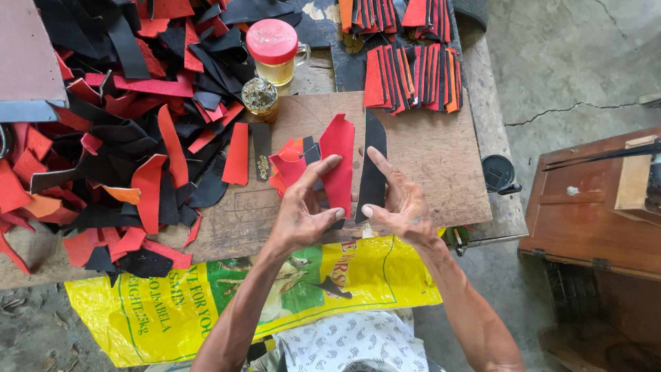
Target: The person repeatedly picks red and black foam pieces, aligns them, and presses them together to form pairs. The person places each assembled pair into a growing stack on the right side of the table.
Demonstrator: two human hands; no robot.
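My left hand (303,207) pinches the lower edge of a red cut leather piece (339,155) between thumb and forefinger. Beside it, my right hand (399,203) pinches a long black leather piece (374,169) the same way, its forefinger stretched up along the strip. Both pieces stand side by side, nearly touching, above a worn wooden board (427,148). Under the red piece lies a small stack of red and black cut pieces (289,169).
A big heap of red and black scraps (117,131) covers the left of the board. A red-lidded glass jar (273,52) and a small open tin (260,96) stand behind. Sorted cut pieces (412,76) lie at the back right. A yellow printed sack (206,296) hangs below; a wooden box (592,207) stands right.
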